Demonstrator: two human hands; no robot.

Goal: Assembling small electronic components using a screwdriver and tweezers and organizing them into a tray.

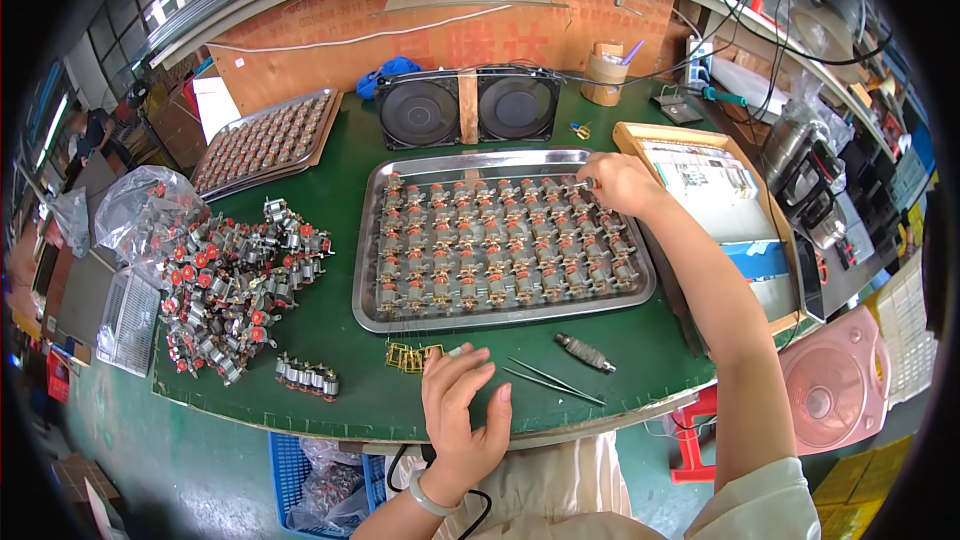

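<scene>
Right hand [622, 184] curled at far-right corner of silver rectangular metal tray [500, 322], hold unclear; small silver cylindrical motors [495, 288] inside. Left hand [462, 415] half-open, seemingly empty, near yellow metal strip [404, 358]. Tight rows: knuckle bump could topple motors.

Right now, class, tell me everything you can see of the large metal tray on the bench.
The tray looks like shiny silver metal: shallow, rectangular, with rounded corners and a raised rim. It lies flat on the green tabletop, in front of two black fans. Rows of small motors fill most of it. The right hand is at its far right corner; contact is unclear.
</scene>
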